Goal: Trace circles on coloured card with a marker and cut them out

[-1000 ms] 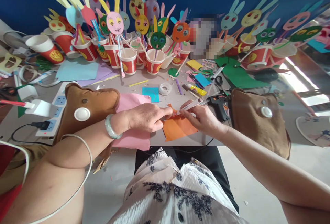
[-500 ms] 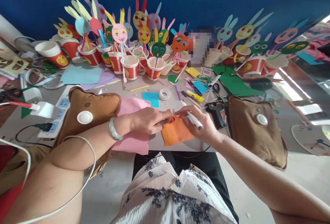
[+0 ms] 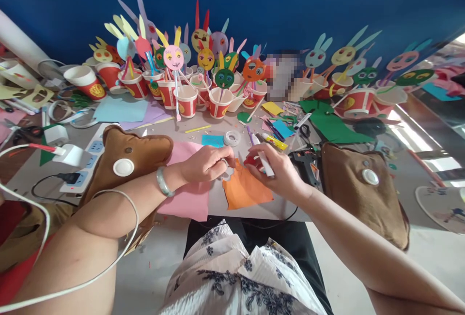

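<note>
My left hand (image 3: 208, 164) is closed in a pinch over the pink paper (image 3: 191, 199). At its fingertips is a small greyish-white piece (image 3: 228, 172) whose kind I cannot make out. My right hand (image 3: 278, 170) is closed around a slim white marker (image 3: 266, 164), with the barrel slanting across the palm. A small red piece (image 3: 251, 160) shows at its fingertips. Beneath and between the hands lies a sheet of orange paper (image 3: 249, 190), its lower edge uneven. A white roll of tape (image 3: 231, 138) and a blue paper square (image 3: 212, 141) lie just beyond.
Red-and-white paper cups (image 3: 221, 103) with rabbit-faced paper figures stand along the back. A brown cushion (image 3: 145, 148) is at left by a power strip (image 3: 95, 146); another brown cushion (image 3: 359, 184) is at right. A black glue gun (image 3: 305, 164) lies beside my right hand. A white cable crosses my left forearm.
My left fingers have drawn back from the orange paper, and the greyish piece now shows at them. The red piece, earlier low over the paper, is at my right fingertips. The view has tilted up.
</note>
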`<state>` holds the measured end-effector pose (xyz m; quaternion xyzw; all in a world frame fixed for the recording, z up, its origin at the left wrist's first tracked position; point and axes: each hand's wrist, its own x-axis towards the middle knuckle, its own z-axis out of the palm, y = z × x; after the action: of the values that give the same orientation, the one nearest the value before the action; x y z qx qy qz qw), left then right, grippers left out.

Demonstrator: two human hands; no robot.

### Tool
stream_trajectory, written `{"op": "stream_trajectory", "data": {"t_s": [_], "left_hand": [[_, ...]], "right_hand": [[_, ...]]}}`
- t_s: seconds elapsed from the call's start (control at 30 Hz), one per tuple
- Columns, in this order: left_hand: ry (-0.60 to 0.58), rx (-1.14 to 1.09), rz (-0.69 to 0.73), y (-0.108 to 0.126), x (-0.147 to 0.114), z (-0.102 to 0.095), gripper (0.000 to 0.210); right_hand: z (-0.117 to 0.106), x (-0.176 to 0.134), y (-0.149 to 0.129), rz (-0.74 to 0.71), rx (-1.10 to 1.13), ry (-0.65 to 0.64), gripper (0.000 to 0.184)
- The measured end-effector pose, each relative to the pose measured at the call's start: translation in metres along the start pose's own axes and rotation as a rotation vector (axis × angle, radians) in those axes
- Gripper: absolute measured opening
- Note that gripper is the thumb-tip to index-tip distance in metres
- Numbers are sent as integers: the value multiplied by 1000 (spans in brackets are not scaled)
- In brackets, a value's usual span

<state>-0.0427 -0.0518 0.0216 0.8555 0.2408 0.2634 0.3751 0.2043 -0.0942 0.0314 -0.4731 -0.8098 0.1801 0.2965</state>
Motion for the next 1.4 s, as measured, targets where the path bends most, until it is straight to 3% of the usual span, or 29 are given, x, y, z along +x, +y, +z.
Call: {"op": "stream_trajectory", "data": {"t_s": [0.2, 0.47, 0.67, 0.8, 1.0, 1.13, 1.4], "left_hand": [[124, 203, 103, -12, 1, 10, 20], [209, 416, 152, -22, 4, 16, 19], [65, 577, 101, -2, 17, 19, 13], [-25, 678, 81, 15, 29, 11, 12], [-204, 947, 216, 18, 46, -6, 19], [-175, 986, 200, 4, 42, -5, 23], [-88, 1003, 5, -27, 28, -2, 27]], "right_hand": [[2, 30, 24, 43, 12, 87, 29], [19, 30, 48, -127, -183, 226, 28], [24, 28, 58, -138, -216, 212, 28], [25, 29, 61, -151, -207, 203, 31], [26, 31, 63, -117, -232, 197, 33], [26, 32, 65, -82, -236, 218, 31], [29, 29, 59, -60, -324, 199, 34]]}}
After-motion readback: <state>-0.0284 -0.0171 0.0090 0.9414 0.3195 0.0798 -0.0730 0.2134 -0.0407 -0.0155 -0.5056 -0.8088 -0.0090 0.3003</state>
